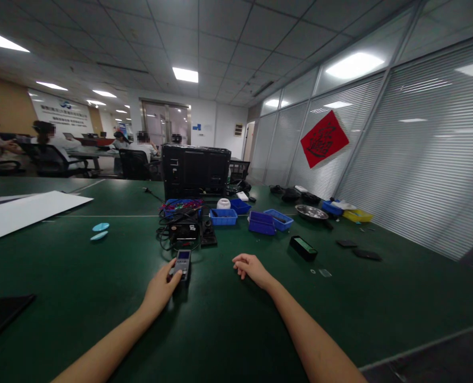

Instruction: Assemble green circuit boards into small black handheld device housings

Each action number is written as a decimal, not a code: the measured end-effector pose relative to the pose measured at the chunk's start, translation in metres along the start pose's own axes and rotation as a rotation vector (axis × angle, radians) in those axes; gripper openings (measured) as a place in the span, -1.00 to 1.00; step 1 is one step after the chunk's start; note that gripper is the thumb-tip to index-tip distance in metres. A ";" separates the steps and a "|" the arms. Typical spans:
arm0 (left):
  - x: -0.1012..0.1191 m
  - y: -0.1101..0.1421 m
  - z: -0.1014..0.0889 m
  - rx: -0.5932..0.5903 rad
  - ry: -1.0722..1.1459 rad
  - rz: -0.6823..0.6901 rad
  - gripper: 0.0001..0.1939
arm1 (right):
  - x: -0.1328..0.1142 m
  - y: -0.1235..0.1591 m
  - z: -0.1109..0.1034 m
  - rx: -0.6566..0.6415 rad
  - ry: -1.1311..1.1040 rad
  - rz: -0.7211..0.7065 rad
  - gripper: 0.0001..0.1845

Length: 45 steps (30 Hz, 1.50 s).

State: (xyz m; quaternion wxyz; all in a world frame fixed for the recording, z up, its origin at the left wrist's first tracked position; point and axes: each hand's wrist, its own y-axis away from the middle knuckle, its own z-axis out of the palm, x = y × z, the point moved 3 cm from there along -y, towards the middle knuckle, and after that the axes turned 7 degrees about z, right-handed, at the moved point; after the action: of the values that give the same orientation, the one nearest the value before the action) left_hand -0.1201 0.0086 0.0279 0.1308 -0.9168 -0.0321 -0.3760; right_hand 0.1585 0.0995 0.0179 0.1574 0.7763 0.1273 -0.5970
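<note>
My left hand (pixel 160 287) grips a small grey handheld device with a little screen (pixel 182 263), which rests on the green table (pixel 220 330). My thumb lies along its left side. My right hand (pixel 250 266) rests on the table a short way to the right of the device, fingers curled loosely inward and holding nothing I can see. Just beyond the device lies a tangle of black cables around a small black unit (pixel 183 231).
A black computer case (pixel 196 170) stands further back. Several blue bins (pixel 223 216), a metal bowl (pixel 311 213), a yellow tray (pixel 358 215) and a black box (pixel 303 248) lie to the right. A white board (pixel 21 213) lies at left. People sit at far desks.
</note>
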 end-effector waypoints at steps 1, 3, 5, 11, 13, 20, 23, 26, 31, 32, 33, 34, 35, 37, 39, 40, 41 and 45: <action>0.003 -0.001 0.007 -0.006 0.000 0.016 -0.43 | 0.000 0.000 0.001 0.000 0.007 0.002 -0.80; 0.012 -0.002 0.021 -0.008 0.005 0.044 -0.43 | 0.001 0.000 0.002 0.001 0.023 0.005 -0.80; 0.022 -0.003 0.038 -0.027 0.016 0.079 -0.44 | 0.001 -0.001 0.004 0.007 0.040 0.006 -0.81; 0.054 0.003 0.077 -0.145 0.004 0.272 -0.44 | 0.003 -0.002 0.004 0.039 0.096 -0.004 -0.84; 0.060 0.007 0.081 -0.212 -0.057 0.322 -0.42 | 0.002 -0.002 0.004 0.057 0.137 -0.010 -0.83; 0.062 0.013 0.076 -0.296 -0.140 0.412 -0.40 | -0.018 0.015 0.015 0.318 0.383 -0.149 -0.58; 0.059 0.011 0.075 -0.266 -0.106 0.448 -0.42 | -0.030 0.027 0.033 0.335 0.674 -0.234 -0.39; 0.052 0.009 0.072 -0.219 -0.072 0.443 -0.45 | -0.033 0.031 0.047 0.324 0.866 -0.212 -0.31; 0.043 0.006 0.057 -0.178 -0.073 0.401 -0.48 | -0.029 0.026 0.046 0.379 0.939 -0.108 -0.33; 0.043 0.006 0.055 -0.172 -0.074 0.390 -0.49 | -0.028 0.025 0.042 0.401 0.942 -0.090 -0.34; 0.042 0.006 0.052 -0.166 -0.074 0.381 -0.50 | -0.027 0.024 0.039 0.424 0.945 -0.073 -0.34; 0.042 0.006 0.051 -0.162 -0.072 0.374 -0.50 | -0.026 0.023 0.034 0.449 0.946 -0.053 -0.35; 0.042 0.006 0.050 -0.161 -0.070 0.370 -0.50 | -0.025 0.022 0.029 0.472 0.948 -0.030 -0.35; 0.043 0.007 0.050 -0.163 -0.062 0.370 -0.51 | -0.023 0.021 0.018 0.516 0.951 0.020 -0.36; 0.043 0.008 0.051 -0.166 -0.049 0.369 -0.52 | -0.020 0.021 0.006 0.554 0.948 0.064 -0.37; 0.043 0.008 0.052 -0.166 -0.042 0.366 -0.52 | -0.018 0.021 0.000 0.571 0.944 0.080 -0.37; 0.042 0.008 0.052 -0.165 -0.034 0.360 -0.53 | -0.017 0.021 -0.006 0.586 0.940 0.094 -0.37; 0.042 0.008 0.050 -0.163 -0.007 0.345 -0.55 | -0.012 0.021 -0.026 0.636 0.927 0.149 -0.34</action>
State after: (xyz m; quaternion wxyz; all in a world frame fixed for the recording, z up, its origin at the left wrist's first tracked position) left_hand -0.0546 0.0123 0.0214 0.1184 -0.9176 0.1556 -0.3462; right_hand 0.1863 0.0902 0.0372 -0.1150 0.9733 -0.0582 -0.1898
